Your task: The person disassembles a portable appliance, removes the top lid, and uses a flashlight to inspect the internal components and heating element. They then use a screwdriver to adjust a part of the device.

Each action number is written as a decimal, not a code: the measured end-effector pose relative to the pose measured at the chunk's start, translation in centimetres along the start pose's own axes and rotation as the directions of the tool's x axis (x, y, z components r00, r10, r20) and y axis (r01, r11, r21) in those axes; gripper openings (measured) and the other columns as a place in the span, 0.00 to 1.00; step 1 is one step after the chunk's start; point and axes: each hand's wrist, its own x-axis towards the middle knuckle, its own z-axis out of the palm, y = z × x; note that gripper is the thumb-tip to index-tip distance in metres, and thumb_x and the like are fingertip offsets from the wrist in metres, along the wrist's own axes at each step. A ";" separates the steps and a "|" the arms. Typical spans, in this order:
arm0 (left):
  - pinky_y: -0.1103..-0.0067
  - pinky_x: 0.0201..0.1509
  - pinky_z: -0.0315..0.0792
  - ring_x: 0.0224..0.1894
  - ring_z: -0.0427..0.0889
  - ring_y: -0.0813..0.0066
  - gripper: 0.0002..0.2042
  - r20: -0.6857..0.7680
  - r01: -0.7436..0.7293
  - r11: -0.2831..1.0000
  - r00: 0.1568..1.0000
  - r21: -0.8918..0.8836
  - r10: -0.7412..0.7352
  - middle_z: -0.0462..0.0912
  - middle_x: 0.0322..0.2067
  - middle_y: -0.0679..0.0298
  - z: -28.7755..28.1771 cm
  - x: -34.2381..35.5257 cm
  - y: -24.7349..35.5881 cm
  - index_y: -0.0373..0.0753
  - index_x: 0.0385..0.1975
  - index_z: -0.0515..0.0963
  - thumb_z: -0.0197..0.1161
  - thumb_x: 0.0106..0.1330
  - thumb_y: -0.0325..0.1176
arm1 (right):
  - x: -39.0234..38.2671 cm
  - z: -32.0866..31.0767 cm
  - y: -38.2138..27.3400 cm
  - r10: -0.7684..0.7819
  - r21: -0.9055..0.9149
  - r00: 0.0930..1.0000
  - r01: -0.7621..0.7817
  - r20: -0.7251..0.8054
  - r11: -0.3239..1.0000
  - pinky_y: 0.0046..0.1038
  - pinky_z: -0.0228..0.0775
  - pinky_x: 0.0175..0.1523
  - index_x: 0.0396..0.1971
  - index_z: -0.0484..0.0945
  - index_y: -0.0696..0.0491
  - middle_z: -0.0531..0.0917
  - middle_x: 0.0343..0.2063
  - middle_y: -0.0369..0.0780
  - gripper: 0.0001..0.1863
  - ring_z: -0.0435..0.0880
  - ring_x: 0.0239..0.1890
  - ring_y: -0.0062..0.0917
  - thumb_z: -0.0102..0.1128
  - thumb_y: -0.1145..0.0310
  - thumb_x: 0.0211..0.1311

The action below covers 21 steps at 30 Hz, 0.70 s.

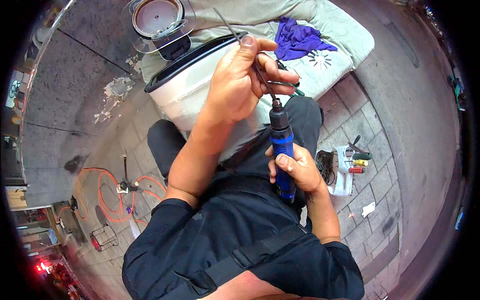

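Observation:
My left hand (239, 80) pinches a long thin dark rod (229, 27) between thumb and fingers. The rod slants up to the left, and its lower end meets the nose of a blue and black powered screwdriver (283, 147). Whether it is seated there I cannot tell. Wrapped round the screwdriver's body is my right hand (298, 167), with the tool pointing away from me. Beyond my knees a white housing with a black rim (180, 95) leans on a pale padded cushion (345, 30). A green-handled tool (298, 92) shows partly behind my left fingers.
On the cushion lie a purple cloth (295, 39) and a small slotted disc (320, 59). A round part on a clear plate (158, 19) sits at the far left. To my right stands a white tool holder (342, 172) with screwdrivers. An orange hose (101, 192) coils across the left floor.

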 end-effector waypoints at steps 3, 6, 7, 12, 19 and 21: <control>0.61 0.38 0.88 0.32 0.91 0.57 0.26 0.067 0.025 0.980 0.997 0.199 -0.039 0.73 0.18 0.64 -0.1 0.0 0.5 0.28 0.53 0.73 0.45 0.83 0.51 | 0.2 0.5 0.1 0.058 -0.008 0.998 -0.059 -0.013 0.998 0.27 0.76 0.39 0.51 0.75 0.60 0.82 0.27 0.41 0.28 0.82 0.28 0.25 0.64 0.49 0.70; 0.67 0.36 0.87 0.28 0.90 0.62 0.27 0.067 0.087 0.910 0.990 0.406 -0.125 0.68 0.15 0.67 0.3 0.8 0.0 0.25 0.52 0.75 0.46 0.83 0.50 | 0.7 1.0 1.2 0.105 -0.028 0.994 -0.106 -0.034 0.994 0.26 0.76 0.39 0.51 0.75 0.59 0.82 0.27 0.40 0.26 0.82 0.28 0.24 0.64 0.49 0.71; 0.69 0.36 0.86 0.26 0.89 0.62 0.27 0.010 0.065 0.928 0.997 0.366 -0.074 0.66 0.14 0.69 0.3 0.7 -0.6 0.26 0.53 0.75 0.45 0.83 0.51 | 0.8 1.0 1.5 0.115 -0.038 0.992 -0.116 -0.043 0.992 0.26 0.76 0.38 0.50 0.75 0.59 0.82 0.27 0.40 0.26 0.82 0.28 0.24 0.64 0.50 0.71; 0.62 0.40 0.87 0.20 0.84 0.65 0.28 -0.109 -0.008 0.997 0.994 0.076 0.017 0.62 0.12 0.72 -1.2 0.8 -3.3 0.27 0.56 0.70 0.42 0.83 0.52 | 0.9 0.8 1.5 0.010 0.069 0.997 -0.005 -0.076 0.998 0.26 0.77 0.40 0.54 0.73 0.59 0.82 0.30 0.41 0.27 0.83 0.29 0.25 0.61 0.49 0.72; 0.55 0.47 0.86 0.20 0.84 0.66 0.28 -0.038 -0.018 0.993 0.999 0.114 0.023 0.62 0.12 0.72 -1.1 1.1 -4.5 0.27 0.56 0.69 0.40 0.84 0.52 | 4.8 0.3 -0.7 -0.010 0.238 0.984 0.053 -0.177 0.970 0.28 0.82 0.32 0.51 0.71 0.58 0.83 0.31 0.45 0.25 0.87 0.26 0.29 0.48 0.47 0.80; 0.55 0.47 0.85 0.21 0.85 0.65 0.28 -0.027 -0.024 0.973 0.999 0.230 0.031 0.63 0.12 0.71 -1.3 1.2 -4.3 0.27 0.55 0.70 0.40 0.84 0.53 | 6.2 0.3 -1.0 -0.015 0.260 0.985 0.060 -0.169 0.964 0.28 0.82 0.30 0.50 0.73 0.58 0.84 0.31 0.44 0.25 0.87 0.25 0.29 0.48 0.48 0.80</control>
